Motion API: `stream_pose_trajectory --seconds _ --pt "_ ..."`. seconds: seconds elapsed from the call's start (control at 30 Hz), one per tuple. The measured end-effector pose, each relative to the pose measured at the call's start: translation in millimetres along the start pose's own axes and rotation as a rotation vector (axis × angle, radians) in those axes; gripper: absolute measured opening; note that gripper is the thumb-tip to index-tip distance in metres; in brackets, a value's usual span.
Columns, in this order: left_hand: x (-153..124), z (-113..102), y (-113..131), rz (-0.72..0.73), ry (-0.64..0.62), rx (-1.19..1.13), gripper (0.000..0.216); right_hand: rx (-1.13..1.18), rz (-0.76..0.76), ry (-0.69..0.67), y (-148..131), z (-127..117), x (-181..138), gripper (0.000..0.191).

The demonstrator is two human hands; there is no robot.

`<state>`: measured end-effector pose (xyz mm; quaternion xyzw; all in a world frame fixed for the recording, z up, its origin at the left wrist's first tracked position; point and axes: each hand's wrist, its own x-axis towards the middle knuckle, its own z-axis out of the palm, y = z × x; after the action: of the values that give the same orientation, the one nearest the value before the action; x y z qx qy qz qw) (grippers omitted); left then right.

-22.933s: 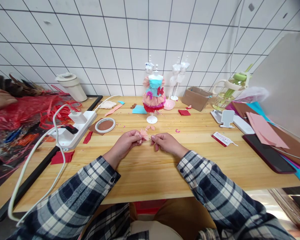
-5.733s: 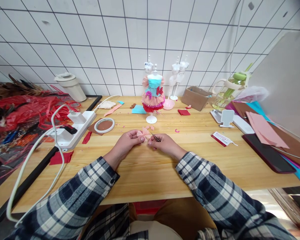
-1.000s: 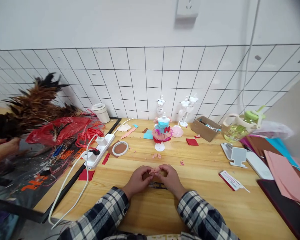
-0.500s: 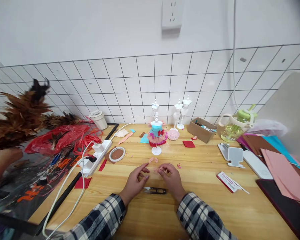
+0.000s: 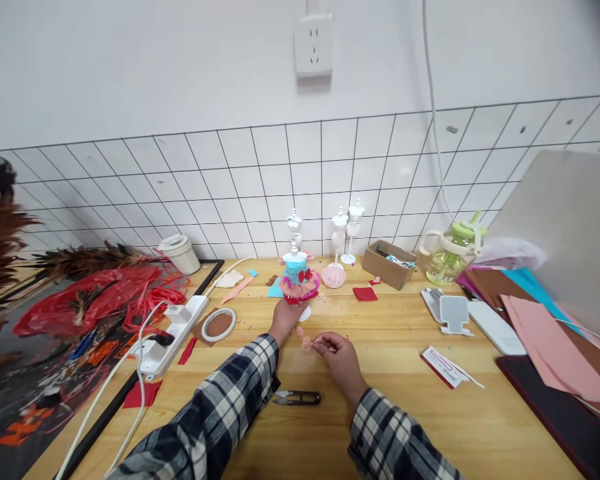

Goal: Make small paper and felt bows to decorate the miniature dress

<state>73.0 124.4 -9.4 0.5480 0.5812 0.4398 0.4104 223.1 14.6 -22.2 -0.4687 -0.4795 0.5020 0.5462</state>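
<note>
My left hand (image 5: 286, 316) reaches forward and grips the stand of a small mannequin (image 5: 299, 280) that wears a turquoise top and a pink and red ruffled skirt. My right hand (image 5: 339, 353) hovers over the wooden table (image 5: 400, 373), pinching a small pink pleated paper piece (image 5: 307, 343) between its fingertips. Black thread snips (image 5: 297, 399) lie on the table between my plaid-sleeved forearms, touched by neither hand.
Bare white mannequins (image 5: 347, 227), a pink dish (image 5: 334, 277) and a cardboard box (image 5: 389, 263) stand at the back. A power strip (image 5: 173, 327) with a white cable, a tape ring (image 5: 217, 325) and a red bag with feathers (image 5: 80, 300) lie left. Bottle (image 5: 450, 257), phone stand (image 5: 453, 315) and coloured sheets (image 5: 545, 313) lie right.
The view has tilted up. The snips were set down on the table. My left hand has let go of the pink piece and moved forward to the dressed mannequin; my right hand keeps the piece.
</note>
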Motion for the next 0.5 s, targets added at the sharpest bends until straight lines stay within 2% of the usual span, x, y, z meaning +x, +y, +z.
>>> stream_pose_trajectory --seconds 0.13,0.3,0.4,0.5 --pt "-3.8 0.9 -8.9 0.001 0.046 0.06 0.026 0.153 0.094 -0.028 1.9 -0.8 4.5 0.032" --pt "-18.9 -16.5 -21.3 0.015 0.025 0.145 0.03 0.284 0.183 -0.038 0.1 -1.5 8.4 0.035" --pt "-31.4 -33.4 -25.1 0.014 -0.005 0.173 0.034 0.236 0.163 -0.052 1.4 -1.2 8.9 0.031" --pt "-43.5 -50.7 -28.4 0.043 -0.093 0.27 0.041 0.131 0.136 -0.092 2.6 -0.4 7.0 0.028"
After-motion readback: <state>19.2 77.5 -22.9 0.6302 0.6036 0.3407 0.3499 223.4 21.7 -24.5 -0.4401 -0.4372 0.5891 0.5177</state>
